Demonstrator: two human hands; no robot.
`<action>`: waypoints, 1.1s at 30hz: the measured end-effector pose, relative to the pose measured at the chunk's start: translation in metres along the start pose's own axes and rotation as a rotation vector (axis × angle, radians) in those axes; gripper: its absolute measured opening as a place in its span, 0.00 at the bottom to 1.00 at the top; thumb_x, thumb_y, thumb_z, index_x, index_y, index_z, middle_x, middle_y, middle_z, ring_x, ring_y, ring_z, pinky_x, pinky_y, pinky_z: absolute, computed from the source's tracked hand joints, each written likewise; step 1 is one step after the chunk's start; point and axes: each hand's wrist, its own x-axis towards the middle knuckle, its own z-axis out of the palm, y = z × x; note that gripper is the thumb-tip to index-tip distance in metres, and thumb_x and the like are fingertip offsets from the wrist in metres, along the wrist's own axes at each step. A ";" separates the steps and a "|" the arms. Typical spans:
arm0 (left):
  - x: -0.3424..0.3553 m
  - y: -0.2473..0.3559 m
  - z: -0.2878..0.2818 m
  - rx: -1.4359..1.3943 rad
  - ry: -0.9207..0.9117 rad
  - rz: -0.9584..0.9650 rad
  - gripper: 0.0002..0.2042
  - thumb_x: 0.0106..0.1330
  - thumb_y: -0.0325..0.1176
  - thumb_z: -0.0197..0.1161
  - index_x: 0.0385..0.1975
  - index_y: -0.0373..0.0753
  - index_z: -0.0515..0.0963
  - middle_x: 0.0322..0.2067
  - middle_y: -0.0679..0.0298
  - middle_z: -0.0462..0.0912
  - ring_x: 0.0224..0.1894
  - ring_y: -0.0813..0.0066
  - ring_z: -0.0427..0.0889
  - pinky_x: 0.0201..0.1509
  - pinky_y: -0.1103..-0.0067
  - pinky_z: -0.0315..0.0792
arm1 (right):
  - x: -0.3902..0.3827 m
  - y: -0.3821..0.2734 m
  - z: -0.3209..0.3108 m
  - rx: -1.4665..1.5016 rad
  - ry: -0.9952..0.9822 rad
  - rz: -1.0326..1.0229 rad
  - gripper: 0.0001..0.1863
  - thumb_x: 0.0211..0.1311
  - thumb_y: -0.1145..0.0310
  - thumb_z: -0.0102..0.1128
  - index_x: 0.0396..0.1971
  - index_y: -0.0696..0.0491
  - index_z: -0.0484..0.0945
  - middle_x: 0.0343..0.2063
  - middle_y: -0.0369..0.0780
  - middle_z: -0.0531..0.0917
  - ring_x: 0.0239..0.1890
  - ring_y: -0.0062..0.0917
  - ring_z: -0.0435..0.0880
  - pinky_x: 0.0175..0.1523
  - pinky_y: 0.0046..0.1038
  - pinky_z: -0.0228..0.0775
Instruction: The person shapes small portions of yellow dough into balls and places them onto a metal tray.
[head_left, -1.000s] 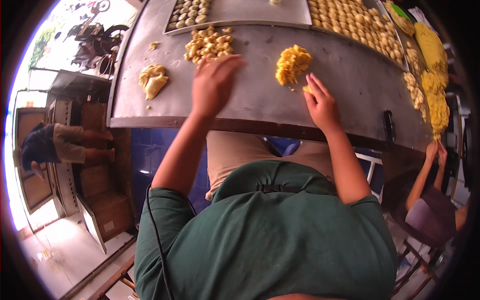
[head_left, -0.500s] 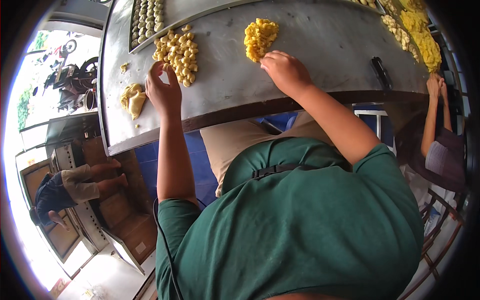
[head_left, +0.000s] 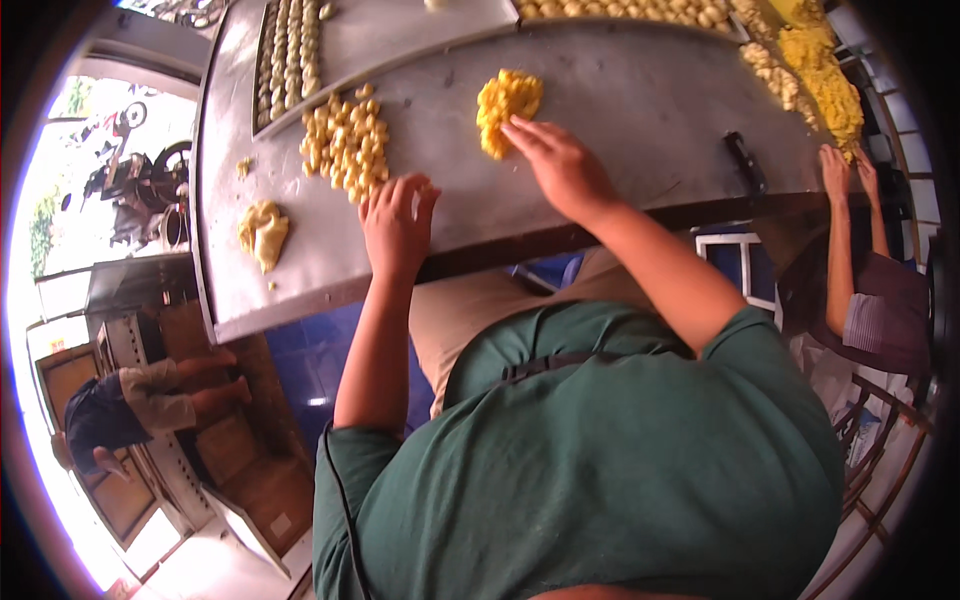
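Note:
My left hand (head_left: 396, 222) is just off the lower right edge of a pile of small pale-yellow dough balls (head_left: 345, 145). Its fingers are curled towards the thumb, with a small pale piece of dough (head_left: 431, 189) at the tips, partly hidden. With fingers stretched out, my right hand (head_left: 562, 170) touches the lower right side of a crumbly yellow mound of filling (head_left: 508, 105). Left of the dough balls lies a larger smooth lump of dough (head_left: 264, 236).
A metal tray (head_left: 385, 75) with rows of small rounded pieces stands at the far left of the steel table (head_left: 620, 110). A dark elongated object (head_left: 743, 162) lies at the right. A co-worker's hands (head_left: 850, 172) touch a bigger yellow heap (head_left: 825, 85). Another person (head_left: 120, 405) is at far left.
My left hand has moved right, from the left side of the dough balls to their lower right. The fingers of my right hand have reached further onto the filling. The view has shifted slightly.

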 end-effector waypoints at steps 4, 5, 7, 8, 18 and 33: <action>0.001 -0.005 0.008 -0.015 0.025 0.115 0.07 0.71 0.36 0.66 0.44 0.45 0.85 0.45 0.65 0.89 0.54 0.64 0.84 0.65 0.67 0.69 | 0.001 -0.002 0.013 -0.170 -0.155 -0.007 0.20 0.66 0.71 0.61 0.57 0.53 0.80 0.42 0.47 0.84 0.47 0.43 0.83 0.55 0.40 0.78; 0.000 -0.004 0.007 -0.009 0.066 0.066 0.07 0.70 0.36 0.67 0.43 0.44 0.85 0.48 0.65 0.89 0.56 0.65 0.84 0.66 0.67 0.69 | 0.003 0.005 0.012 -0.148 -0.208 -0.081 0.17 0.66 0.70 0.62 0.54 0.53 0.82 0.38 0.43 0.86 0.44 0.37 0.85 0.53 0.37 0.79; 0.001 0.002 0.001 0.029 0.014 0.012 0.11 0.66 0.41 0.71 0.44 0.47 0.85 0.48 0.66 0.87 0.55 0.62 0.83 0.66 0.65 0.68 | 0.006 0.009 -0.005 0.026 -0.263 -0.068 0.15 0.65 0.71 0.63 0.50 0.54 0.84 0.39 0.41 0.86 0.43 0.34 0.86 0.52 0.37 0.79; -0.001 0.002 -0.001 0.020 0.022 0.027 0.11 0.66 0.41 0.71 0.44 0.47 0.85 0.48 0.66 0.87 0.55 0.62 0.83 0.66 0.65 0.68 | 0.004 0.009 -0.012 0.010 -0.254 -0.065 0.15 0.65 0.71 0.63 0.50 0.54 0.84 0.39 0.41 0.86 0.43 0.34 0.86 0.52 0.37 0.79; -0.001 0.001 0.002 -0.204 -0.070 0.025 0.09 0.68 0.36 0.69 0.46 0.44 0.85 0.43 0.61 0.89 0.49 0.59 0.86 0.60 0.66 0.73 | -0.020 -0.011 -0.016 0.199 -0.303 0.138 0.18 0.73 0.70 0.52 0.59 0.56 0.80 0.53 0.44 0.83 0.57 0.41 0.83 0.61 0.39 0.78; -0.013 -0.003 -0.018 0.122 0.015 0.199 0.08 0.69 0.41 0.68 0.36 0.46 0.89 0.45 0.66 0.90 0.59 0.66 0.84 0.68 0.66 0.66 | -0.019 0.027 -0.043 -0.163 -0.065 -0.166 0.20 0.64 0.60 0.71 0.55 0.46 0.83 0.49 0.39 0.85 0.50 0.35 0.85 0.61 0.40 0.75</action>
